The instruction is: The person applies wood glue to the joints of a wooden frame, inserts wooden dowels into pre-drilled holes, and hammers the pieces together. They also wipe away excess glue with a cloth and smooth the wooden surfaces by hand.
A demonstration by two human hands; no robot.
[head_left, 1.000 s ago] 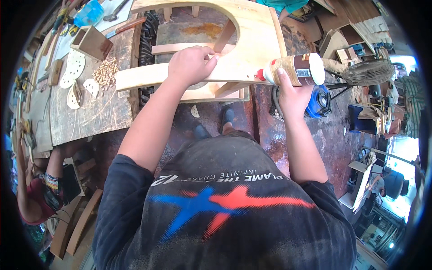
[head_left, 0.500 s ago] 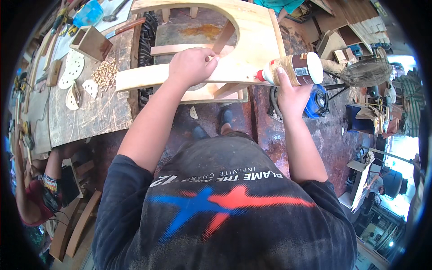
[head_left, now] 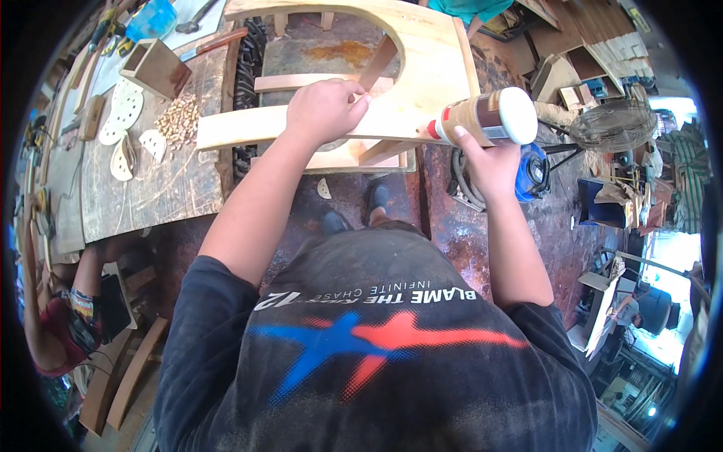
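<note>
The curved board (head_left: 248,129) is pale bare wood, smooth and matt. The glue bottle (head_left: 482,117) is glossy plastic with a white cap. The tabletop (head_left: 151,192) is rough, scratched grey wood. The floor (head_left: 467,226) looks rusty brown and stained.

A worker in a dark short-sleeved T-shirt (head_left: 376,361). A blue-and-red star graphic and white lettering mark it. Forearms bare.
</note>
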